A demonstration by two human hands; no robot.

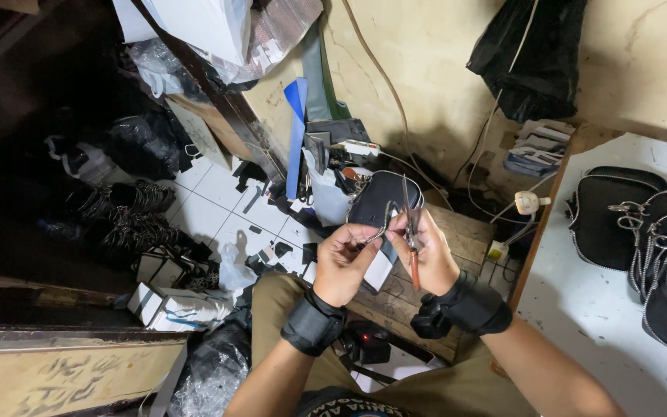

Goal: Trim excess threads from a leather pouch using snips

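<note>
1. A person seated in a cramped workshop holds a small black pouch (380,202) up over a worn wooden block (457,239), seen from above by the head camera.
2. The left hand (345,262) is closed in a pinch: thumb and fingers grip a thin metal piece, seemingly a zip pull or ring, at the pouch's lower edge.
3. The right hand (430,259) is clamped round a slim tool with an orange handle (413,247), which stands nearly upright; its metal tip reaches up across the pouch's face. Whether it is a pair of snips or pliers cannot be told.
4. The two hands sit close together, knuckles almost touching, with the pouch just above and between them.
5. Both wrists carry black wrist straps (314,323), and olive trousers show beneath the forearms.
6. To the right, on a white table (604,309), lie several finished black zip bags (658,247) with silver zips, well apart from the hands.
7. On the tiled floor (218,197) to the left are offcuts, small white boxes (167,305) and dark shoes (129,212).
8. A black plastic bag (530,54) hangs on the stained wall, with a white plug (528,203) and cables below it.
</note>
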